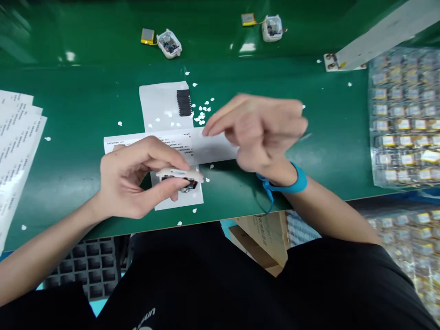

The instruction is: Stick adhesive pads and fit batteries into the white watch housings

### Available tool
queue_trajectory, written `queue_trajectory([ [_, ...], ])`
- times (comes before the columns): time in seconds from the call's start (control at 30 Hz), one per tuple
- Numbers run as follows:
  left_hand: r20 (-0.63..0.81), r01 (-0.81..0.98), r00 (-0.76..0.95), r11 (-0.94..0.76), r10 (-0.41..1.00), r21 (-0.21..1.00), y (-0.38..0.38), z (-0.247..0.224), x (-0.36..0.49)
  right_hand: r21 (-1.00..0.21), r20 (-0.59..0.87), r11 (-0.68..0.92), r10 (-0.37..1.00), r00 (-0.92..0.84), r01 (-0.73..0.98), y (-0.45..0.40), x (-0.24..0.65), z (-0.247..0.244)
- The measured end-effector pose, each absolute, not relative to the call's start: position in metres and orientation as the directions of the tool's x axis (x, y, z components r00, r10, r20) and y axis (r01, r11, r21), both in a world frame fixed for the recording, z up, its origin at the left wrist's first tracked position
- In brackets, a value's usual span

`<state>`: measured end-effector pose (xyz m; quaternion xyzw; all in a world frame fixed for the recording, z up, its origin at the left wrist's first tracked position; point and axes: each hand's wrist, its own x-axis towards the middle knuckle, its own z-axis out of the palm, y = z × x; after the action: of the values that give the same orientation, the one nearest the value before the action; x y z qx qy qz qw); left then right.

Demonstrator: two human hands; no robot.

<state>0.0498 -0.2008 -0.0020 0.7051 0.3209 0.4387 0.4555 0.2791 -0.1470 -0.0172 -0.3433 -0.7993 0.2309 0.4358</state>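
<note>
My left hand [137, 178] pinches a small white plastic device housing [180, 173] between thumb and fingers. The housing is tilted, and dark electronics with a bit of red show in its open side. My right hand [257, 128], smeared by motion, hovers to the right over a label sheet, its fingers curled. From its far side pokes the end of a thin grey tool [305, 136]; its kind is hidden. Under both hands lies the white label sheet [213, 149] with printed rows. Behind it, a white backing sheet [161, 103] carries a block of black strips [184, 102].
Two opened white housings [169, 44] [272, 28] with wired yellow batteries lie at the back. Small white paper dots [201, 117] are scattered about. Printed sheets [17, 137] are stacked left. Clear trays of parts [405, 119] stand right, beside a metal post [378, 36].
</note>
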Motion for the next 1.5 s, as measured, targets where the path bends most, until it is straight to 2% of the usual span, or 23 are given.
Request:
queue_trajectory([
  [0.03, 0.356, 0.06, 0.405, -0.413, 0.842, 0.909, -0.2, -0.002, 0.048, -0.673, 0.614, 0.675, 0.738, -0.278, 0.304, -0.142, 0.28, -0.015],
  [0.1, 0.422, 0.157, 0.344, -0.494, 0.839, 0.855, -0.198, -0.004, 0.048, -0.699, 0.651, 0.648, 0.752, -0.106, 0.301, -0.135, 0.281, -0.011],
  [0.17, 0.481, 0.32, 0.263, -0.546, 0.837, 0.775, -0.196, -0.01, 0.05, -0.789, 0.549, 0.547, 0.832, -0.08, 0.28, -0.129, 0.279, -0.009],
  [0.27, 0.457, 0.476, 0.217, -0.502, 0.863, 0.722, -0.193, -0.021, 0.055, -0.909, 0.33, 0.366, 0.924, -0.193, 0.199, -0.124, 0.277, -0.011],
  [0.37, 0.359, 0.482, 0.206, -0.414, 0.91, 0.773, -0.191, -0.028, 0.058, -0.947, 0.191, 0.249, 0.944, -0.269, 0.201, -0.119, 0.278, -0.017],
  [0.57, 0.31, 0.485, 0.244, -0.392, 0.919, 0.782, -0.19, -0.028, 0.058, -0.985, 0.061, 0.108, 0.948, -0.313, 0.136, -0.117, 0.277, -0.021],
  [0.73, 0.256, 0.469, 0.229, -0.337, 0.939, 0.816, -0.189, -0.029, 0.058, -0.985, 0.064, 0.109, 0.948, -0.311, 0.131, -0.115, 0.275, -0.027],
  [0.83, 0.244, 0.49, 0.225, -0.326, 0.943, 0.809, -0.189, -0.03, 0.058, -0.985, 0.001, 0.056, 0.947, -0.323, 0.162, -0.111, 0.275, -0.032],
  [1.1, 0.213, 0.511, 0.202, -0.288, 0.956, 0.81, -0.19, -0.031, 0.059, -0.995, -0.05, -0.022, 0.945, -0.322, 0.092, -0.107, 0.276, -0.031],
  [1.23, 0.226, 0.514, 0.201, -0.299, 0.953, 0.804, -0.19, -0.033, 0.059, -0.997, -0.021, 0.007, 0.938, -0.347, 0.078, -0.107, 0.275, -0.033],
  [1.5, 0.255, 0.492, 0.21, -0.327, 0.944, 0.807, -0.189, -0.036, 0.059, -0.994, -0.079, -0.043, 0.927, -0.367, 0.104, -0.104, 0.279, -0.031],
])
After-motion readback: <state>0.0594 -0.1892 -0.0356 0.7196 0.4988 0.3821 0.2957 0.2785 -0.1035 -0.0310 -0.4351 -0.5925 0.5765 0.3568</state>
